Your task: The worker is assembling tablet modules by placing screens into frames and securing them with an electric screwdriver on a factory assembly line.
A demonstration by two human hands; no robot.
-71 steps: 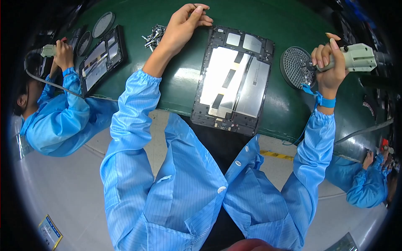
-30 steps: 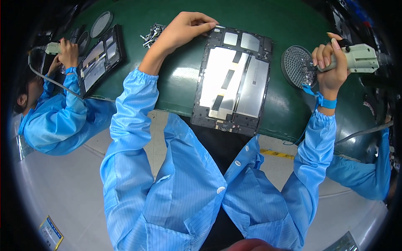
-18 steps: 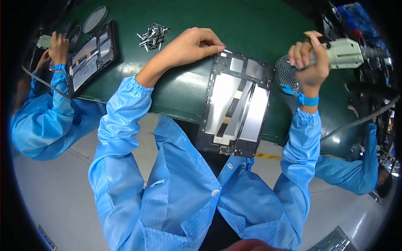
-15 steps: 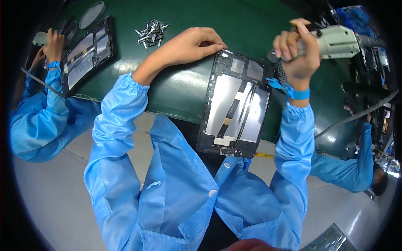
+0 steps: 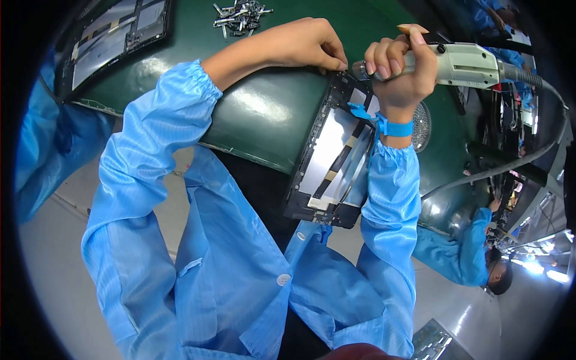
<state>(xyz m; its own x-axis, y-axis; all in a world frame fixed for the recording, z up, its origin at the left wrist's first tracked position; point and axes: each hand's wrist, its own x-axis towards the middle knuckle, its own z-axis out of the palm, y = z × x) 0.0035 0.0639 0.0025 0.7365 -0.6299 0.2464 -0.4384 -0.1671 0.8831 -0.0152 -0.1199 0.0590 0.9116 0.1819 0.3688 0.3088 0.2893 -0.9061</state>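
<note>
Two forearms in blue sleeves reach up from the lower edge, past a blue buttoned smock (image 5: 231, 258), toward both bare hands. Ahead of the smock and below both grips lies an opened tablet (image 5: 332, 150), its black frame tilted, with silver panels and dark strips showing inside; its near end reaches past the edge of a glossy green surface (image 5: 258, 108). Right grip (image 5: 399, 75) is clamped around a pale electric driver (image 5: 465, 65), thumb uppermost, with a blue wrist strap (image 5: 397, 128) just below it; this arm covers part of the tablet's right side. The driver's metal nose points left from the right grip, close to the tablet's far corner; whether it touches is unclear. Left grip (image 5: 309, 43) arches at that same corner, thumb and finger close together; I cannot tell whether they pinch anything. A grey cord (image 5: 521, 161) curves down from the driver, to the right of the right grip. Behind the right wrist, a round textured dish (image 5: 422, 126) is partly hidden. Beyond the left forearm, to the left of the left grip, sits a loose heap of small silver and black pieces (image 5: 241, 17). Farther left stands a second opened tablet (image 5: 117, 39), near a co-worker's blue sleeve (image 5: 36, 138). Far right, below the right grip, another person in blue (image 5: 456, 252) leans near bright lights (image 5: 534, 267).
</note>
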